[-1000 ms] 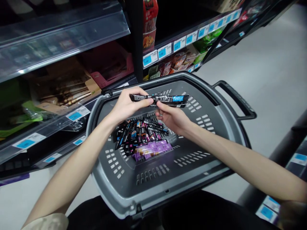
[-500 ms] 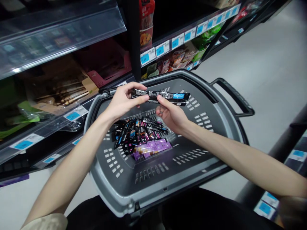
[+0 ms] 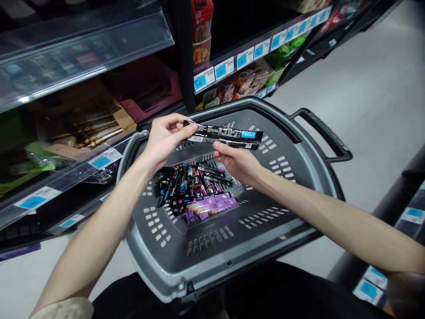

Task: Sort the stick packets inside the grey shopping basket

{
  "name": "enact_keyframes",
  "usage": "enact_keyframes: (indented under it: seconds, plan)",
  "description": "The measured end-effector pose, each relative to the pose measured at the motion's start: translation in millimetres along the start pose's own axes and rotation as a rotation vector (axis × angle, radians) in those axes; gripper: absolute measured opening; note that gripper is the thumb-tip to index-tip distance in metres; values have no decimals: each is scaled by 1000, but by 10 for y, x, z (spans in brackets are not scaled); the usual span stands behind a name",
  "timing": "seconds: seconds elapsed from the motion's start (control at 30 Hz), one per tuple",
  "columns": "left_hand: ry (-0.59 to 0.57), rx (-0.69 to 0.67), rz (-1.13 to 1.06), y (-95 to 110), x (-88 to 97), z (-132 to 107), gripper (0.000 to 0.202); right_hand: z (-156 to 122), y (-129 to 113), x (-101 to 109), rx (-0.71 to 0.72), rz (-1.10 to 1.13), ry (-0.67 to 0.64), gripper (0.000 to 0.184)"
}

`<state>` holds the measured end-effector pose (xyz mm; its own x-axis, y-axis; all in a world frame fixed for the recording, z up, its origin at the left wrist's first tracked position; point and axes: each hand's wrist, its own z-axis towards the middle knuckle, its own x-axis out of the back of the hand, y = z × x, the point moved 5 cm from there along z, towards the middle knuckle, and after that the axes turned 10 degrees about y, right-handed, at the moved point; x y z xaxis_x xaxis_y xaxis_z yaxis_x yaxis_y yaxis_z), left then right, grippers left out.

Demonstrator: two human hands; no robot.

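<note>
Black foil sticks (image 3: pixel 229 134), stacked in a slim bundle, hang level above a grey basket (image 3: pixel 156 261) in a shop aisle. The left hand (image 3: pixel 164 137) pinches the bundle's end at 9 o'clock between thumb and fingers. The right hand (image 3: pixel 237 161) props its middle from 6 o'clock, fingertips touching the underside and the other fingers loosely curled. The far end, at 3 o'clock, juts out unsupported near the basket's back wall. Below, a pile (image 3: pixel 191 184) of like sticks lies on the basket floor, with a purple pack (image 3: pixel 212 206) at its 6 o'clock edge. Shelves (image 3: pixel 83 48) with blue price tags (image 3: pixel 221 70) stand from 10 to 12 o'clock. The risk lies in the grip: slick wrappers held at one end and from beneath could fan apart, and a loose stick could slide off the free end. Falling there, it might clear the rim at 1 o'clock and land on the floor (image 3: pixel 365 110) instead of the pile.
</note>
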<state>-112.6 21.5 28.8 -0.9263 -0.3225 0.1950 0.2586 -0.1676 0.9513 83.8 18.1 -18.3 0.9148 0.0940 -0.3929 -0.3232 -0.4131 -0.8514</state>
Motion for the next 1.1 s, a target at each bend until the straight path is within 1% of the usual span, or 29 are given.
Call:
enact_keyframes:
  seconds: [0.13,0.23,0.33,0.53,0.6,0.7,0.77,0.83,0.9,0.93,0.97,1.0,1.03,1.1]
  plan:
    - [-42,22,-18,16,-20,-22,48,-26,25,-20,-25,-14,-22,32]
    - [-116,47,-26,41,-62,-49,51,-47,61,-37,-42,-13,-41,33]
    - [-174,67,-14,59,-88,-63,52,-48,83,-34,-44,-8,-30,33]
    - [-141,88,-58,80,-53,-51,50,-13,17,-30,40,-8,-20,37]
    - [-155,88,-70,91,-58,-56,48,-6,9,-29,46,-18,-25,38]
    - [-197,68,-65,109,-86,-78,44,6,33,-29,19,-16,-42,35]
    - [-206,20,-32,127,-103,-94,41,11,55,-38,-8,2,-61,32]
    - [-169,-75,23,162,-96,-102,36,6,71,-62,-50,30,-84,31]
    - [-101,-224,88,227,-70,-110,27,-12,75,-99,-113,71,-109,32]
    - [-85,-318,118,270,-63,-122,22,-23,68,-117,-141,94,-118,33]
    - [-102,-408,149,309,-71,-139,17,-31,54,-133,-158,116,-125,34]
    - [-155,-480,180,337,-96,-162,13,-36,34,-144,-163,132,-127,36]
    - [-239,-528,210,351,-135,-189,10,-34,12,-148,-157,139,-125,38]
    - [-443,-558,257,342,-229,-258,7,-14,-28,-135,-128,132,-108,39]
